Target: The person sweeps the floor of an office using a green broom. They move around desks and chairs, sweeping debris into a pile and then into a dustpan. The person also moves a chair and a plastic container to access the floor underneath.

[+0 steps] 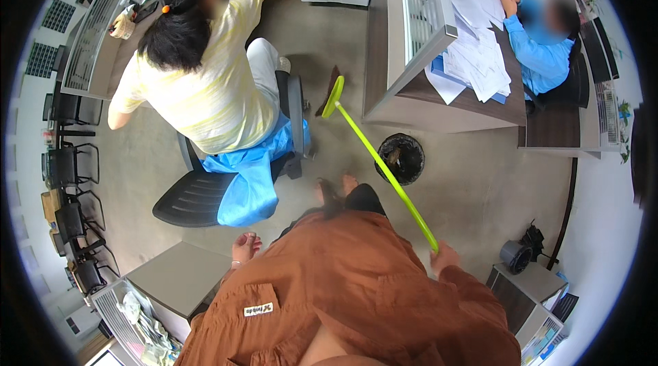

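Observation:
My right hand is wrapped round the top end of a bright green broom handle. The handle slants forward and left to the broom head, whose dark bristles touch the floor near the corner of the right-hand desk. Low at my left side hangs my left hand, loosely curled with fingers apart and nothing seen in it. A round black bin lined with a dark bag stands just right of the handle, with some brownish waste inside.
A person in a yellow-striped top sits ahead left on a black office chair draped with blue cloth. Another person in blue sits behind the desk with papers. A grey cabinet stands near my left hand.

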`<state>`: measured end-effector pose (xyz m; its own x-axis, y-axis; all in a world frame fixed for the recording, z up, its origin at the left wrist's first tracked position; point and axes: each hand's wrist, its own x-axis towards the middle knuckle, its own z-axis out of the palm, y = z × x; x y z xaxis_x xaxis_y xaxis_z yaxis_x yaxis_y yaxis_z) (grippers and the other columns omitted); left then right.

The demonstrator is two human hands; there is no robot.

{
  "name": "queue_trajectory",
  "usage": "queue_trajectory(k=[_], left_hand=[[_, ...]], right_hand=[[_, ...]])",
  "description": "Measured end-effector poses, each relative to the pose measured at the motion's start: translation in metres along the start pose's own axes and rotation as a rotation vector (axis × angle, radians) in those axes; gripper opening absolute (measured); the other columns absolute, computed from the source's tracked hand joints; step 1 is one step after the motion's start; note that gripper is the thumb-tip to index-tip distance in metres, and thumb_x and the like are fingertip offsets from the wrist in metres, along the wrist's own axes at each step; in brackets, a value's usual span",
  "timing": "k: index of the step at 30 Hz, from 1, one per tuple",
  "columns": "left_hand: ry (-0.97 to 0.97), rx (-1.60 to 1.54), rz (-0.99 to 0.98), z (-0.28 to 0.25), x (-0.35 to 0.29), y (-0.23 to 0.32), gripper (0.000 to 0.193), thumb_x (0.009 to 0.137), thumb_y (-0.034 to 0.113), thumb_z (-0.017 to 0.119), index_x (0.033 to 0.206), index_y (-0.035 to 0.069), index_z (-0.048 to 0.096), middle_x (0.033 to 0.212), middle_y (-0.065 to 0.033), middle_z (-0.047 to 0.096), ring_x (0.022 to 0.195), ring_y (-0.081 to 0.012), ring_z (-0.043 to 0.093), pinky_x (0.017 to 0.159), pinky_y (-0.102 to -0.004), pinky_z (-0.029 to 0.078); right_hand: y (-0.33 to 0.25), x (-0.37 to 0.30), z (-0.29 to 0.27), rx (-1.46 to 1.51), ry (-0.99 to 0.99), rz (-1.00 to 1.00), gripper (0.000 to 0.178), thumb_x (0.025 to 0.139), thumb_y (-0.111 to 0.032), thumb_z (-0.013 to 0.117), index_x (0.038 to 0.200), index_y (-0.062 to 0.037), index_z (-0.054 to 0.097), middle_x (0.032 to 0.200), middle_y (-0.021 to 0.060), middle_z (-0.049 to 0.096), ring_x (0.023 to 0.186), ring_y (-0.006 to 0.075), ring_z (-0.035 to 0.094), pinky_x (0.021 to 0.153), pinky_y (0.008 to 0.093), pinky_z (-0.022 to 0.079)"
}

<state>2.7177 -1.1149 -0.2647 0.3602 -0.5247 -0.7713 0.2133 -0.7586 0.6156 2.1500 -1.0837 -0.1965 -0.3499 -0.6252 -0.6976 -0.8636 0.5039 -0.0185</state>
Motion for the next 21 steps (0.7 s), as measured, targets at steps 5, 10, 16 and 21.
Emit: queue_trajectory(k=[5, 10, 16, 21], left_hand=[[0.112, 0.096, 0.004, 0.001, -0.01, 0.002, 0.017, 0.091, 0.019, 0.057, 0.093, 0.002, 0.057, 0.078, -0.0049, 0.064, 0.065, -0.0132, 0.061, 0.053, -0.024, 0.044], [0.14, -0.035, 0.014, -0.059, 0.015, -0.108, 0.015, 0.085, 0.009, 0.062, 0.094, -0.002, 0.057, 0.077, -0.007, 0.063, 0.067, -0.0143, 0.061, 0.059, -0.0285, 0.049], [0.173, 0.031, -0.008, 0.011, -0.015, -0.118, 0.019, 0.084, 0.019, 0.065, 0.087, 0.002, 0.059, 0.073, 0.0001, 0.06, 0.063, -0.0087, 0.054, 0.058, -0.0231, 0.045], [0.089, -0.059, -0.025, 0.074, -0.047, -0.063, 0.017, 0.086, 0.019, 0.063, 0.088, 0.003, 0.059, 0.075, 0.0002, 0.06, 0.065, -0.0077, 0.054, 0.059, -0.0223, 0.045]], right_hand=[[-0.052, 0.026, 0.012, 0.145, -0.06, 0.029, 0.026, 0.081, -0.026, 0.06, 0.096, -0.0058, 0.054, 0.094, 0.0194, 0.061, 0.09, 0.0403, 0.058, 0.076, 0.048, 0.044], [-0.063, 0.079, 0.003, 0.25, -0.134, -0.093, 0.031, 0.08, -0.033, 0.058, 0.095, -0.006, 0.055, 0.092, 0.0226, 0.06, 0.089, 0.0426, 0.056, 0.072, 0.0459, 0.044], [-0.094, 0.176, -0.013, 0.381, -0.039, -0.338, 0.031, 0.075, -0.03, 0.063, 0.084, 0.0001, 0.058, 0.081, 0.023, 0.06, 0.079, 0.0415, 0.057, 0.067, 0.0458, 0.044], [-0.187, 0.217, -0.064, 0.398, 0.028, -0.427, 0.028, 0.076, -0.024, 0.062, 0.078, 0.0038, 0.058, 0.074, 0.0236, 0.059, 0.073, 0.0405, 0.058, 0.065, 0.0454, 0.045]])
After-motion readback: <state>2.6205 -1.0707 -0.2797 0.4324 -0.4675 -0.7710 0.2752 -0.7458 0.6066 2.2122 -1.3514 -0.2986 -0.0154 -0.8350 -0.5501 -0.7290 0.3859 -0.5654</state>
